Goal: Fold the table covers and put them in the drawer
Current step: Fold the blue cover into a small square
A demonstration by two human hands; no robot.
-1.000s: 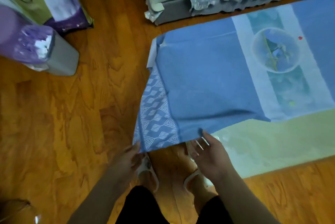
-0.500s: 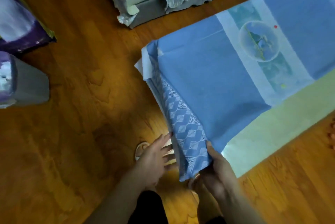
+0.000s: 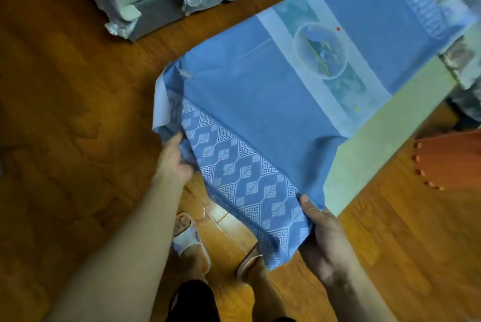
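Hands — left hand (image 3: 175, 163) and right hand (image 3: 322, 233) — both grip one blue table cover (image 3: 260, 103).

Bare arms, black shorts (image 3: 192, 301), white sandals (image 3: 190, 241)

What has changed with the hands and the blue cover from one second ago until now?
The left hand, which only touched the near corner before, has moved up the patterned edge and now grips it. The right hand, open a second ago, now holds the near corner. Between them the patterned border of the blue table cover is lifted and stretched. The rest of the cover lies spread as before, over the pale green sheet.
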